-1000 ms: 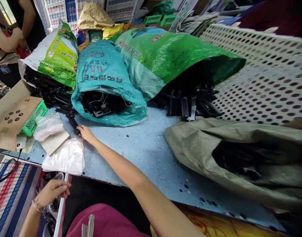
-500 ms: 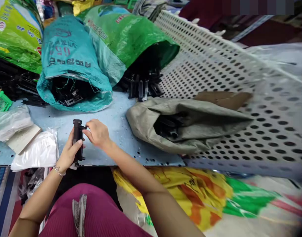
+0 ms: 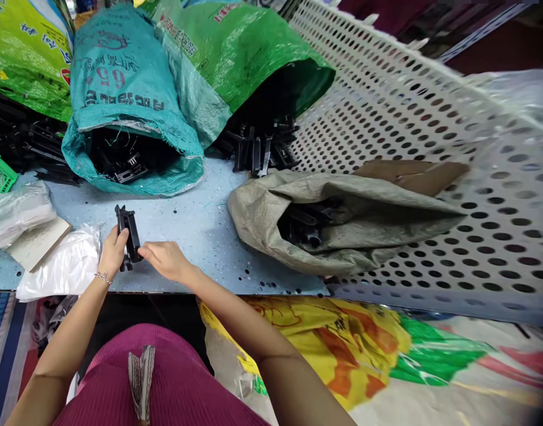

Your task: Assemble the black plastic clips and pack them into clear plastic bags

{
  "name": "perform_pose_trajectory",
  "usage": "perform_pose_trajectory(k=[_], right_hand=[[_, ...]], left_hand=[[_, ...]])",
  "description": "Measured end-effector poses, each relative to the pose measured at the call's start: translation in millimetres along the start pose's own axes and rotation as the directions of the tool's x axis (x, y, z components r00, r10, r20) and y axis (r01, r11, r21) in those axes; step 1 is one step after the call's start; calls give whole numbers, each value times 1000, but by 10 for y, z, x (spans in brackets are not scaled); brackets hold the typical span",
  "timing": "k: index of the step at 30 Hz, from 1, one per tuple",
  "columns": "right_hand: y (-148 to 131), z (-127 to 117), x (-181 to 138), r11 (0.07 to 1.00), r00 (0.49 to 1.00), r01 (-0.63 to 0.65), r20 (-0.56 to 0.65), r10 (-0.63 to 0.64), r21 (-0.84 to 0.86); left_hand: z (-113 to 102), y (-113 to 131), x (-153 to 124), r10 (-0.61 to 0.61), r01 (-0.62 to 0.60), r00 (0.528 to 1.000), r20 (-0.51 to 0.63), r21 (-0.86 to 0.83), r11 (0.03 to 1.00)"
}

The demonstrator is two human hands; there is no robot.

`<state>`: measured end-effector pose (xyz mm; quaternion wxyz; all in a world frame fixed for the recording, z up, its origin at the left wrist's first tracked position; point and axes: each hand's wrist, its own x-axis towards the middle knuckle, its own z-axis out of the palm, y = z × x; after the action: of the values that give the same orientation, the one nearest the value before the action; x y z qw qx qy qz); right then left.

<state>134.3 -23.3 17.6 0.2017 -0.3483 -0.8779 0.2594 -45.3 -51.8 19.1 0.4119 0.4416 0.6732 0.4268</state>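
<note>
A long black plastic part (image 3: 129, 234) is held over the front of the blue table, its top tilted slightly left. My left hand (image 3: 113, 251) grips it from the left, thumb across its side. From the right, my right hand (image 3: 162, 258) pinches at its lower end with thumb and fingers. Whether a smaller piece sits in that pinch is hidden. Farther back, a teal woven sack (image 3: 133, 112) lies with its mouth toward me and black parts inside. To the right, a grey sack (image 3: 257, 219) lies open, also with black parts in it.
White plastic bags (image 3: 64, 266) and a flat board (image 3: 40, 242) lie at left on the blue table (image 3: 195, 225). A green sack (image 3: 253, 53) spills black parts at the back. A white perforated panel (image 3: 413, 100) slopes along the right. Yellow sacking (image 3: 333, 343) lies below the table edge.
The black part has tilted its top to the left and moved slightly left. My right hand has gone from the part's upper end down to its lower end.
</note>
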Motion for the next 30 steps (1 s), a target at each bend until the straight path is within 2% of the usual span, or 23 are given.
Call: perform_pose_trajectory(k=[3,5,7,9,10,12,14,15,17,18,19,21,22,23,25,27,29,30], right_hand=[[147,-214,586,996,988,-85,-133,82,-17],[271,-318,1101,979,959,-185,-235,160,-91],[410,-362,1586,937,937,-300,-241,254,-178],[554,-375,1942,906,931,-352,-186,314,-234],[625,-383,2053,905,931,-358,-158,328,-231],[748,-419,2123,929,935,-343,-152,322,-140],[810,-462,1991,956,924,-294,-252,289,20],[806,-469,1854,965,909,-247,-324,264,92],[715,-421,1457,976,870,-125,-453,194,177],[633,-361,1212,980,856,-58,-496,147,192],[535,-279,951,979,851,1,-514,107,205],[331,-89,432,962,879,81,-474,54,259],[244,-1,205,953,918,121,-398,-2,276],[176,66,20,937,953,170,-294,-77,305],[108,112,-189,905,972,184,-211,-108,384],[115,31,-162,903,956,137,-293,-13,406],[160,-128,47,946,915,87,-400,48,311],[182,-213,185,970,912,76,-410,26,231]], left_hand=[[125,-180,-83,-35,37,999,-11,283,958],[249,-220,-181,-61,51,998,7,465,884],[344,-215,-268,-74,37,997,32,635,772],[358,-206,-315,-80,5,994,70,724,690],[330,-211,-323,-77,-6,994,80,734,679],[216,-239,-309,-35,-26,997,74,692,721],[78,-259,-257,34,-56,998,51,545,837],[22,-248,-216,46,-59,998,40,418,906],[-31,-159,-109,5,-7,999,49,47,999],[-27,-80,-46,-26,40,997,76,-179,983],[-5,15,18,-47,89,992,115,-396,914],[61,221,130,-46,152,985,167,-705,692],[93,312,166,-43,162,985,170,-783,601],[118,386,182,-48,165,985,166,-818,551],[139,473,147,-52,151,988,148,-804,575],[137,492,40,-19,135,986,165,-730,670],[136,479,-88,7,137,976,218,-640,756],[139,470,-142,6,144,971,240,-602,785]])
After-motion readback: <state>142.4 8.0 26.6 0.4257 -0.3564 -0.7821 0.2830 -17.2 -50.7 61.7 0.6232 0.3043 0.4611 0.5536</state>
